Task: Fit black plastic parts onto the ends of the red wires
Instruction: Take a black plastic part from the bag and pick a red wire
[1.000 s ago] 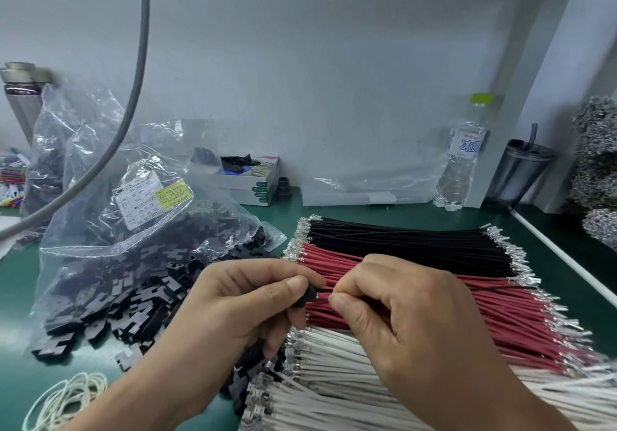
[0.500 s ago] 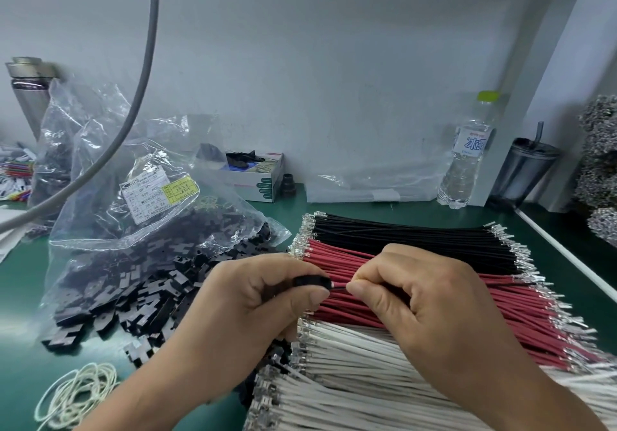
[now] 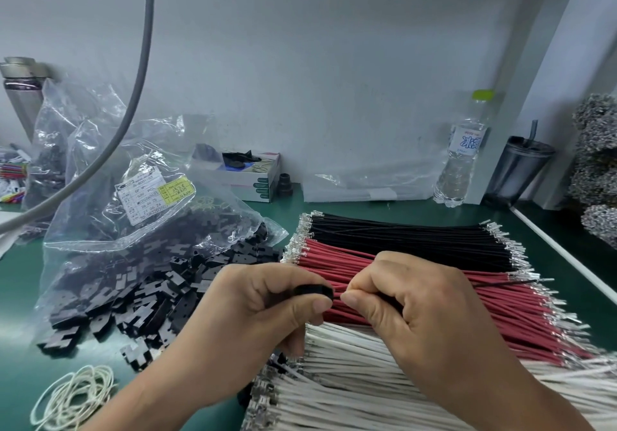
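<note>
Black plastic part (image 3: 312, 292) pinched by left hand (image 3: 263, 307) | right hand (image 3: 410, 310) pinches apparently a wire

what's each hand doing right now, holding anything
Left hand: pinching a black plastic part.
Right hand: pinching a wire end at that part; wire colour cannot be told.

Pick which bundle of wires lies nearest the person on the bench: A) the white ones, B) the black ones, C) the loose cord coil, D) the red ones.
A: the white wires lie under the wrists, nearer than the red wires and the black wires behind them.
</note>
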